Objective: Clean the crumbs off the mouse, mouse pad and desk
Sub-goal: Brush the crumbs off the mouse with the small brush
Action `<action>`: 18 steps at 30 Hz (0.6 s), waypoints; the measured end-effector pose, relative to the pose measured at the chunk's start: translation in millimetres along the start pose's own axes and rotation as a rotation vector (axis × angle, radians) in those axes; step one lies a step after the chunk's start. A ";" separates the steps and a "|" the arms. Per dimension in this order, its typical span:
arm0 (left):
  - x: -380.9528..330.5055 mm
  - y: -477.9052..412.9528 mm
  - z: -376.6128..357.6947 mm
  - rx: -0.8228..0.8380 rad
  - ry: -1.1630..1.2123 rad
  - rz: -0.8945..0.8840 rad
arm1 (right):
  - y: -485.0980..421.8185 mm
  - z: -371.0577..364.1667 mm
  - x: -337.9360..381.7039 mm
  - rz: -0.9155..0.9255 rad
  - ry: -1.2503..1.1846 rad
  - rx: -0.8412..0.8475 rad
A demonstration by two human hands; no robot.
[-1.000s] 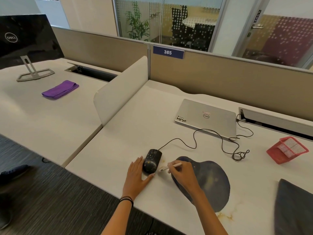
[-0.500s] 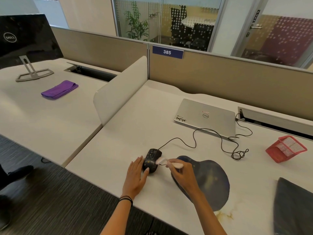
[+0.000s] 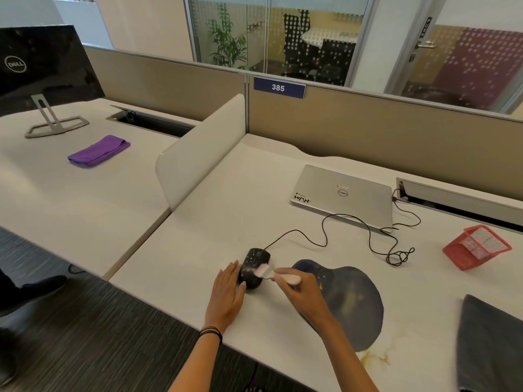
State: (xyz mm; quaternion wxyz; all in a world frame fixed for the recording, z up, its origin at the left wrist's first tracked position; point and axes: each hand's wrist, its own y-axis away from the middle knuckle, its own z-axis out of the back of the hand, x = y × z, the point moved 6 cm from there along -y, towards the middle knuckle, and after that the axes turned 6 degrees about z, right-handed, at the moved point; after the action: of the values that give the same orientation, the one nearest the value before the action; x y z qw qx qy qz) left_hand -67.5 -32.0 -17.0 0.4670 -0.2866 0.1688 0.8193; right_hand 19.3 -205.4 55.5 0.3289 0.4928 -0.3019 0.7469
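Observation:
A black wired mouse speckled with crumbs sits on the white desk near its front edge. My left hand lies flat beside it, fingers straight, its thumb against the mouse's near end. My right hand grips a small pale pink brush whose bristles rest on the top of the mouse. A dark blue mouse pad lies just to the right, partly under my right hand. Yellowish crumbs lie on the desk by the pad's near edge.
A shut silver laptop lies behind, the mouse cable looping to it. A red mesh basket lies tipped at right, a dark grey cloth at the near right. A white divider bounds the left; a purple cloth and a monitor sit on the neighbouring desk.
The brush moved from the desk beside the mouse up onto the mouse's top. My left hand has stayed against the mouse.

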 end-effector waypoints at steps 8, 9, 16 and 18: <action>-1.7 0.0 1.6 -0.005 0.011 -0.004 | 0.3 1.0 -0.4 0.032 -0.009 0.001; -1.8 0.1 1.8 -0.006 0.009 -0.004 | 0.1 0.3 1.4 0.047 -0.023 -0.011; -1.8 -0.1 1.5 -0.004 0.019 0.003 | 3.5 -5.2 0.3 0.083 0.138 0.069; -1.3 -0.1 1.5 -0.006 0.021 0.006 | 3.3 -4.9 1.4 0.086 0.130 0.064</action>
State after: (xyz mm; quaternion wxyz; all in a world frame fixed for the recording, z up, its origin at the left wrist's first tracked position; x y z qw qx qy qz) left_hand -67.4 -32.0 -15.1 0.4617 -0.2963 0.1723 0.8181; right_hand 13.7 -203.4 54.7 0.2995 0.4400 -0.2767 0.8001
